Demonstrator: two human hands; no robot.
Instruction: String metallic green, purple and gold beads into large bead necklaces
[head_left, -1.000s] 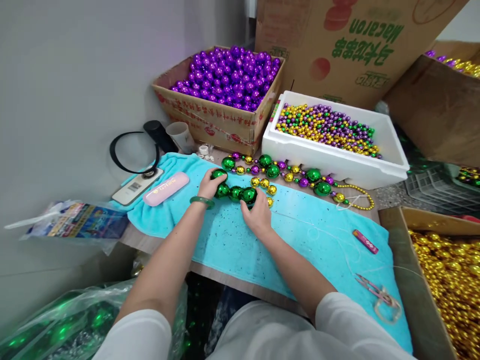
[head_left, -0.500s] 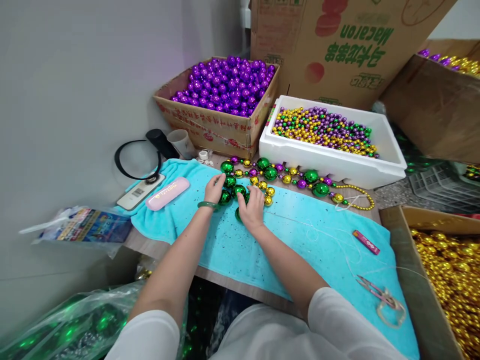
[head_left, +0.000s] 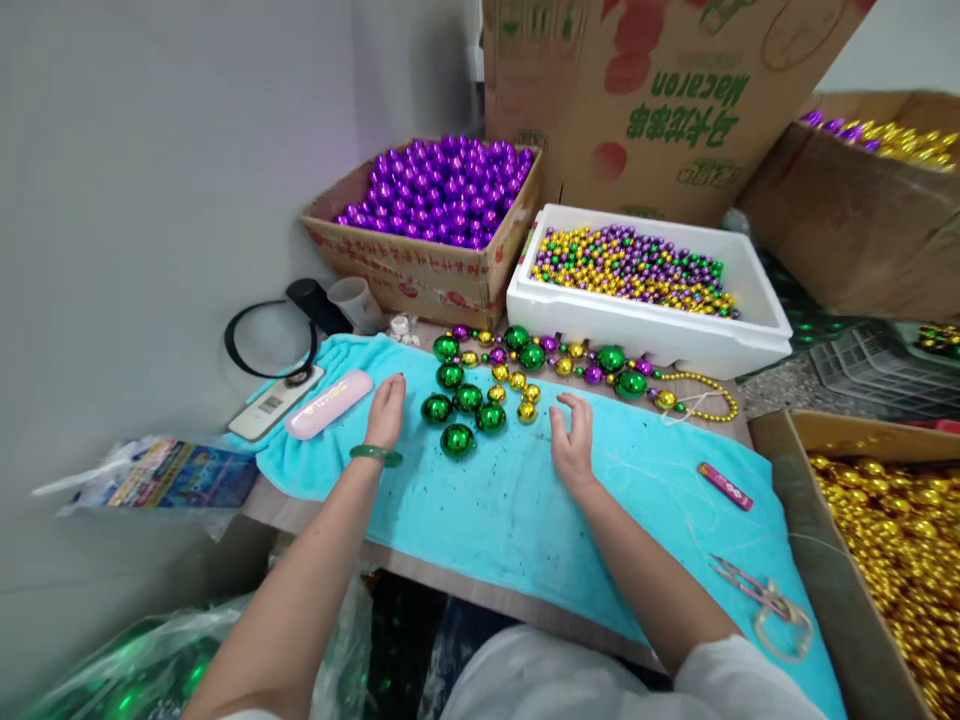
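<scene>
Several loose green balls lie in a cluster on the turquoise towel, with a few small gold beads beside them. My left hand, a green bangle on its wrist, rests open on the towel just left of the cluster. My right hand hovers open to the right of the cluster, fingers spread, holding nothing. A strung row of green, gold and purple beads lies behind, along the white foam box.
A cardboard box of purple balls stands at the back. The foam box holds mixed small beads. A box of gold balls is at the right. A pink case, a lighter and snips lie on the towel.
Both hands have let go of the green balls and drawn apart, left to the left, right to the right. The balls now lie loose on the towel.
</scene>
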